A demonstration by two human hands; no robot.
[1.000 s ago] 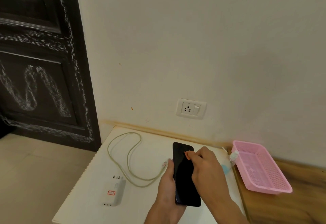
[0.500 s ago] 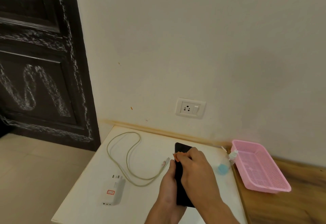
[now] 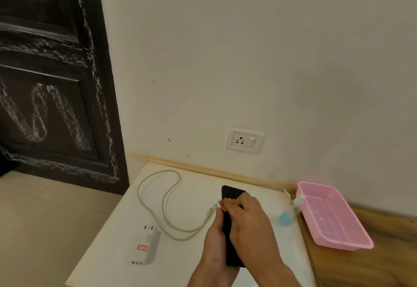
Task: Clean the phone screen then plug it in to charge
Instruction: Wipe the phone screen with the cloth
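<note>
Phone (image 3: 232, 193): black slab, long axis running 12–6 o'clock, held over white table (image 3: 108, 248) at its near-right part. Table abuts wall w/ socket (image 3: 244, 140) at 12 o'clock of phone. Pink basket (image 3: 338, 237) at 3 o'clock, on wood surface. Cable (image 3: 158, 198) loops at 9–10 o'clock; free plug end just beside L hand fingertips. White adapter (image 3: 145, 248) at 8 o'clock. Spray bottle (image 3: 297, 203) lies at 3 o'clock, blue cap (image 3: 285, 218) beside it.
L hand (image 3: 214, 241): fingers wrapped along phone's left edge, gripping it.
R hand (image 3: 250, 221): fingers curled, pinching small orange cloth (image 3: 225, 202) against screen near left edge.
</note>
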